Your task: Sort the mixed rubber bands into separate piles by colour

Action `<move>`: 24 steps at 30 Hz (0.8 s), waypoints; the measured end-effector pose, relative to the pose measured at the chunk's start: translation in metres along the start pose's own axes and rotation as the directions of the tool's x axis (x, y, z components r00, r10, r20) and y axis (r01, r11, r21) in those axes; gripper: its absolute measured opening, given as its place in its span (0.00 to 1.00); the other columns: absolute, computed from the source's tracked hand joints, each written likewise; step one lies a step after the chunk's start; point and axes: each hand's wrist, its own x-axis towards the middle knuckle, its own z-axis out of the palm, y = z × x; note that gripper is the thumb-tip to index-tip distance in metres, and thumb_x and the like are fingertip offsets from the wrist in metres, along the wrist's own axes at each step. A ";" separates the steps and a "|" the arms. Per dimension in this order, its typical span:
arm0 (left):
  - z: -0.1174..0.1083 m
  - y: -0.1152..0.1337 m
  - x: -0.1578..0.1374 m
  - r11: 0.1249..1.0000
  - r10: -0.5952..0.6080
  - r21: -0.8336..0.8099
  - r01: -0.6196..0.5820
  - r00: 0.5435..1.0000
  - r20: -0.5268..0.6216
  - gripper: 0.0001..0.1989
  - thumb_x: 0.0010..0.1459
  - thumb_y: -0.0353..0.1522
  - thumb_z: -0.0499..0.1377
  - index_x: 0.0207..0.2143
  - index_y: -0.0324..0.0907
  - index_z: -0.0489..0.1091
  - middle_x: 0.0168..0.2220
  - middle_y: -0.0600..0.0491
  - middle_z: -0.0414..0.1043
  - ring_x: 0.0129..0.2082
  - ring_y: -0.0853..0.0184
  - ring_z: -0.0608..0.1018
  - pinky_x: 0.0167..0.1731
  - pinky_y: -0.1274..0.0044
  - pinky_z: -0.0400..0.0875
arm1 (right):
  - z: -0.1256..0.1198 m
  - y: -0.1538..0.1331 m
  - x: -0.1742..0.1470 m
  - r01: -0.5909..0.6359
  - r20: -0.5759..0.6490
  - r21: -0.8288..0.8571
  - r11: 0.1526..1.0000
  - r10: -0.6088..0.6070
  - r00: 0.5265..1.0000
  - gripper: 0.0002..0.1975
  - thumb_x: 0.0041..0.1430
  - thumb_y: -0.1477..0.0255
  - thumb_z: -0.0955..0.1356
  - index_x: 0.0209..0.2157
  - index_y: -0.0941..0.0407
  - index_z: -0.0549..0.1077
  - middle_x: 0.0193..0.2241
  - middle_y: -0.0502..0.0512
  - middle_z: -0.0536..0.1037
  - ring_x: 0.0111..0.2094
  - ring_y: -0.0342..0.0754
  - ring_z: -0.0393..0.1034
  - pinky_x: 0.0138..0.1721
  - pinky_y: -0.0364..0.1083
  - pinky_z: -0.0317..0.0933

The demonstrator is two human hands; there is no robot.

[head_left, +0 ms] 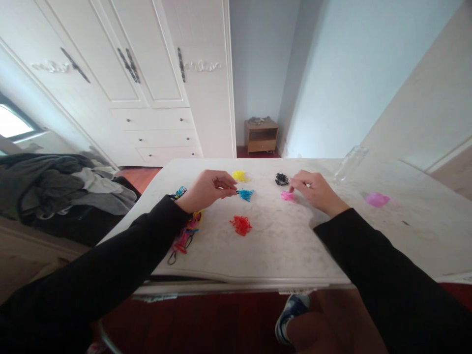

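Observation:
My left hand (209,191) is closed in a pinch beside a small pile of blue rubber bands (245,195). Tiny coloured bits, seemingly rubber bands, show at its fingertips. My right hand (313,188) has its fingers drawn together at the edge of a pink rubber band pile (288,196); whatever they hold is hidden. Black rubber bands (281,179) lie just beyond those fingers. A yellow pile (240,176) sits behind the blue one, and a red pile (241,225) lies closer to me. Mixed-colour rubber bands (186,235) are heaped by my left forearm, partly covered by it.
On the white table (280,250), a clear glass jar (350,164) lies at the back right, with a pink object (377,199) nearer. Dark and grey clothes (55,191) are piled left of the table. Behind stand a white wardrobe (155,118) and a small wooden nightstand (261,136).

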 end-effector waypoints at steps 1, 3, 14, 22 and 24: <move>0.000 0.000 0.000 1.000 -0.008 -0.025 0.009 1.000 0.008 0.17 0.47 0.38 0.74 0.35 0.37 0.77 0.32 0.46 0.83 0.31 0.63 0.84 0.30 0.74 0.79 | 0.001 0.001 0.000 0.008 0.014 0.004 1.000 -0.008 1.000 0.25 0.66 0.56 0.65 0.21 0.54 0.77 0.24 0.56 0.76 0.32 0.51 0.71 0.42 0.55 0.66; 0.001 -0.001 0.001 0.997 -0.013 -0.080 0.015 1.000 0.018 0.18 0.47 0.39 0.74 0.35 0.37 0.76 0.32 0.45 0.83 0.30 0.63 0.84 0.28 0.75 0.78 | 0.002 0.001 0.001 0.019 0.027 0.010 1.000 -0.019 0.999 0.26 0.67 0.55 0.64 0.19 0.54 0.77 0.24 0.56 0.76 0.34 0.52 0.71 0.44 0.55 0.66; 0.007 0.006 -0.001 0.964 -0.077 -0.251 0.084 0.996 0.041 0.23 0.46 0.45 0.75 0.33 0.37 0.74 0.31 0.48 0.81 0.38 0.57 0.86 0.33 0.73 0.80 | 0.011 -0.022 0.001 0.153 -0.075 -0.042 0.987 -0.155 0.985 0.13 0.62 0.68 0.67 0.23 0.54 0.72 0.25 0.52 0.74 0.30 0.48 0.66 0.36 0.50 0.60; 0.009 0.004 0.000 0.943 -0.123 -0.310 0.119 0.992 0.008 0.22 0.45 0.42 0.75 0.34 0.37 0.74 0.30 0.52 0.79 0.35 0.63 0.84 0.35 0.73 0.79 | 0.050 -0.063 0.026 0.476 0.052 -0.143 0.868 -0.474 0.879 0.02 0.64 0.70 0.70 0.36 0.53 0.76 0.32 0.54 0.77 0.38 0.52 0.70 0.40 0.50 0.63; 0.007 0.002 0.001 0.956 -0.095 -0.279 0.094 0.995 0.010 0.20 0.45 0.40 0.75 0.34 0.37 0.75 0.30 0.52 0.79 0.31 0.66 0.82 0.34 0.74 0.78 | 0.064 -0.075 0.033 0.566 0.141 -0.164 0.808 -0.549 0.824 0.03 0.65 0.70 0.70 0.40 0.53 0.77 0.35 0.56 0.78 0.40 0.52 0.70 0.41 0.51 0.64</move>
